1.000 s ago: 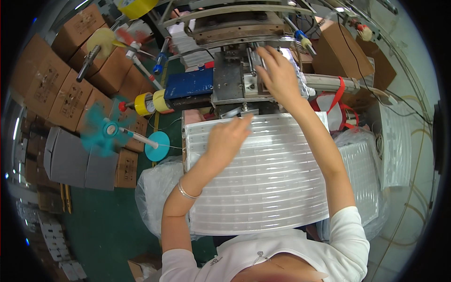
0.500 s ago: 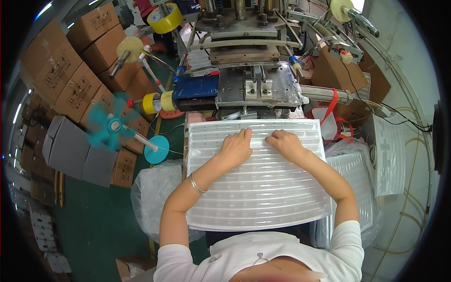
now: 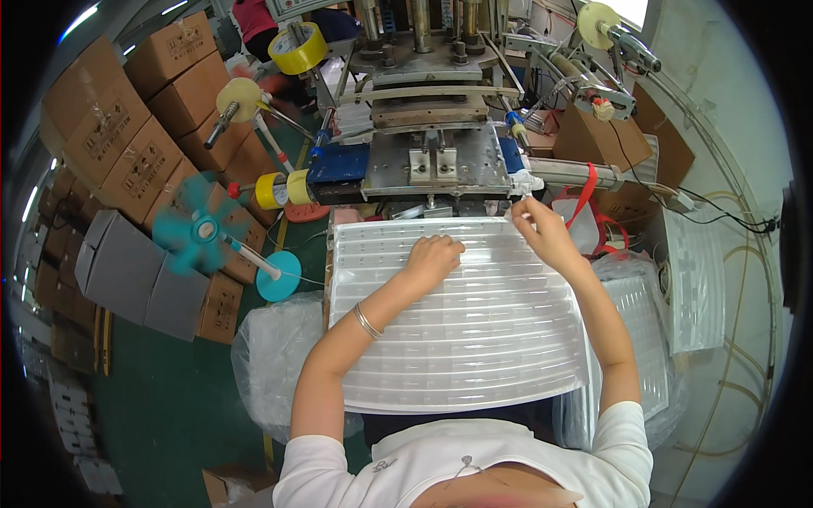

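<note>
A large white ribbed plastic tray (image 3: pixel 457 339), its rows of clear strips running crosswise, lies in front of me. My left hand (image 3: pixel 434 261) rests on its upper middle, fingers curled down and closed; whatever is under the fingertips is hidden. Beyond the tray's far right edge, my right hand (image 3: pixel 542 230) is raised with thumb and fingers pinched together. Anything in that pinch is too small to make out. Just past these fingertips is a crumpled white wrap (image 3: pixel 527 183) at the corner of the press's metal plate (image 3: pixel 381 173), which carries two small metal blocks (image 3: pixel 433 165).
The press's upper block (image 3: pixel 428 114) hangs over the plate. Yellow tape rolls (image 3: pixel 298 46) and a turning teal fan (image 3: pixel 203 229) stand left, before stacked cartons (image 3: pixel 114 140). Plastic-wrapped bundles (image 3: pixel 275 364) flank the tray. A red strap (image 3: pixel 583 193) hangs at the right.
My right hand has lifted off the tray and moved right and away from me, toward the press plate's corner. My left hand has shifted slightly right on the tray. The view has tilted a little.
</note>
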A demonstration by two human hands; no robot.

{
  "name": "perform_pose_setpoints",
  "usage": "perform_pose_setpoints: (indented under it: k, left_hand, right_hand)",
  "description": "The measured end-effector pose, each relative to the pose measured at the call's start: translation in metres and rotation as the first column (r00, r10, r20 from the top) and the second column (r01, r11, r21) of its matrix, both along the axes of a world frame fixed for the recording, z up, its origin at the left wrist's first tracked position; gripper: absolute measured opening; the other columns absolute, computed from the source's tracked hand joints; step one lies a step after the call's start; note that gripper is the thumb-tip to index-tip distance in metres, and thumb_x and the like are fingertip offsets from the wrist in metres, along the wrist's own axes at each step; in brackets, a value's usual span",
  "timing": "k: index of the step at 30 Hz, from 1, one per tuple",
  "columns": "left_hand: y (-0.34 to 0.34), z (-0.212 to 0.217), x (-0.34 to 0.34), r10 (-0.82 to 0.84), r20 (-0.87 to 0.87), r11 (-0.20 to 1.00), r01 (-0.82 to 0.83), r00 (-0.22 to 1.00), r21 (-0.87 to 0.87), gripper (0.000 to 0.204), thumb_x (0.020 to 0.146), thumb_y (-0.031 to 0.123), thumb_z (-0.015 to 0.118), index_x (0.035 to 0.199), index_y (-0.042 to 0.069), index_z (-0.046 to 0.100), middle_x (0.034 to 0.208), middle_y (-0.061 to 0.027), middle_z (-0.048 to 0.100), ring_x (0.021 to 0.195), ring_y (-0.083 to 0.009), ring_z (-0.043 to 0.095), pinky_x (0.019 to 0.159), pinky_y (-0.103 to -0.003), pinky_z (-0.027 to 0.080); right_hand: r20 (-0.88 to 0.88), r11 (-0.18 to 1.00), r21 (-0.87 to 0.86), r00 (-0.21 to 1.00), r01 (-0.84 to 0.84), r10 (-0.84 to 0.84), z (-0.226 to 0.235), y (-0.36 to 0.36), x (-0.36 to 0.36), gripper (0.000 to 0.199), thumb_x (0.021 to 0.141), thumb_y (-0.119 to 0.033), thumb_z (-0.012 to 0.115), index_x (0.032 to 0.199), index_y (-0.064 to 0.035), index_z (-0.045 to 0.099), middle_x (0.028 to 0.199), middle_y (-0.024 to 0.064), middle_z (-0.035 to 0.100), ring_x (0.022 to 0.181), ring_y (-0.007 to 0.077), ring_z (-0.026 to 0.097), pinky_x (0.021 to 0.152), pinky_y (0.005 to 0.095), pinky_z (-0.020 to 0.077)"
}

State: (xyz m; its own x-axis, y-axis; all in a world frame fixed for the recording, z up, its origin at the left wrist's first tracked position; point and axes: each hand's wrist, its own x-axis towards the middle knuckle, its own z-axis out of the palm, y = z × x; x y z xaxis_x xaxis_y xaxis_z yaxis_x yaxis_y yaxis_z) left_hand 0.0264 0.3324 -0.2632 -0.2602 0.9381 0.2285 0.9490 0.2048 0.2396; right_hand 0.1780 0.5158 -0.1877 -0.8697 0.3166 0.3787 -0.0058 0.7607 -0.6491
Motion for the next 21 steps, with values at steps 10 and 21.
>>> perform_pose_setpoints:
  k: [10,21]
  left_hand:
    - [-0.004,0.057,-0.025,0.220,0.079,0.857,-0.231,0.972,0.460,0.024,0.080,0.021,0.065,0.101,0.009,0.064,0.092,-0.0076,0.061,0.089,-0.0262,0.055,0.077,-0.039,0.042]
    - [0.055,0.105,-0.081,0.391,-0.263,0.806,-0.191,0.882,0.560,0.030,0.078,0.025,0.067,0.106,0.015,0.064,0.090,-0.0026,0.060,0.091,-0.0226,0.051,0.079,-0.039,0.035]
  right_hand:
    - [-0.226,0.980,-0.199,0.973,-0.007,-0.039,0.033,0.003,-0.011,0.028,0.083,-0.008,0.063,0.110,-0.0071,0.062,0.111,0.0051,0.059,0.089,0.0141,0.057,0.071,0.0252,0.0508]
    - [-0.404,0.946,0.242,0.909,0.217,-0.106,0.044,-0.008,-0.106,0.025,0.080,-0.015,0.069,0.102,-0.0049,0.063,0.097,0.0086,0.066,0.081,0.0200,0.064,0.069,0.0284,0.0504]
